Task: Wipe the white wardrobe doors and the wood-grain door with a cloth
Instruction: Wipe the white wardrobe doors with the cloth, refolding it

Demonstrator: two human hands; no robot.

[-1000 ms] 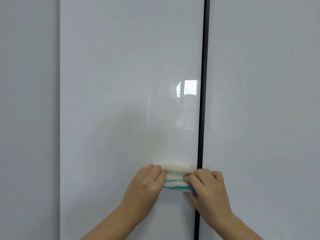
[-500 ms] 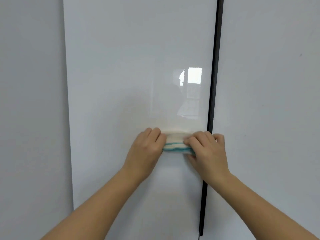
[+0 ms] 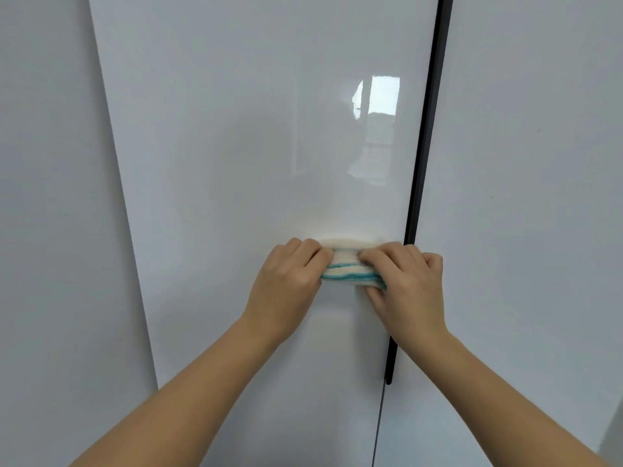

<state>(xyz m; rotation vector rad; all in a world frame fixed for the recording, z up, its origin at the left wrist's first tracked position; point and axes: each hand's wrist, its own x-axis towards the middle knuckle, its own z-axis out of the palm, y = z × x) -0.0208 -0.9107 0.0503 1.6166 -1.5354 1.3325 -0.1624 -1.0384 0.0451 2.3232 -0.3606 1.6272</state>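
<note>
Grip on the cloth [image 3: 347, 269] is as it was a second ago: the left hand [image 3: 286, 281] and the right hand [image 3: 404, 284] each curl their fingers over one end of the folded, teal-striped pad and press it flat to the glossy white door [image 3: 253, 129]. What differs is the framing. Hands and cloth sit higher in view, more forearm shows, and the lower end of the black strip [image 3: 424, 146], which runs up past the right hand's knuckles, has come into sight below that wrist. I read this as a stroke along the door's right edge, though head movement may account for part of the shift. A second white door [image 3: 539, 197] lies beyond the right hand, and a window reflection [image 3: 377, 129] sits above both hands. No wood-grain door shows, so much of the task likely remains. No brand, label or writing is legible anywhere.
</note>
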